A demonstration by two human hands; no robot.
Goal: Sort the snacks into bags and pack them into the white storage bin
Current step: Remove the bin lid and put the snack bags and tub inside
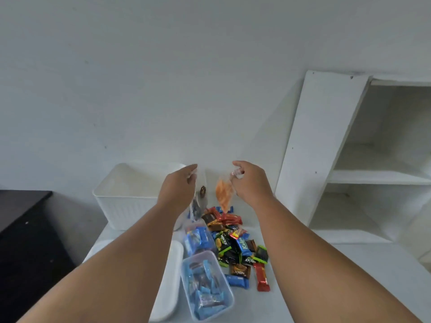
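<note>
1. The left hand and right hand are both raised above the far part of the white tabletop, and each holds a filled bag by its top.
2. The left fingers are pinched together on the top of a clear plastic bag of dark-wrapped snacks, which hangs freely below the hand.
3. The right thumb and fingers are clamped on the gathered mouth of a clear plastic bag of orange snacks, which also hangs clear of the tabletop.
4. The white ribbed plastic storage bin stands on the far left, just beside the left hand. No bag shows inside it from this angle.
5. A white oblong lid lies near left. To its right sits a clear rectangular tub of blue-wrapped snacks, with a clear pack of more blue wrappers beyond it.
6. A loose pile of mixed wrapped snacks lies in the middle, under and near the hanging bags. A white shelf unit stands far right.
7. Judged step: two sorted bags are ready for packing, while the pile is not yet sorted.
8. The next move likely calls for carrying both bags left over the bin's rim and lowering them in. The grip should hold until they rest, so nothing spills from any unsealed mouth.
</note>
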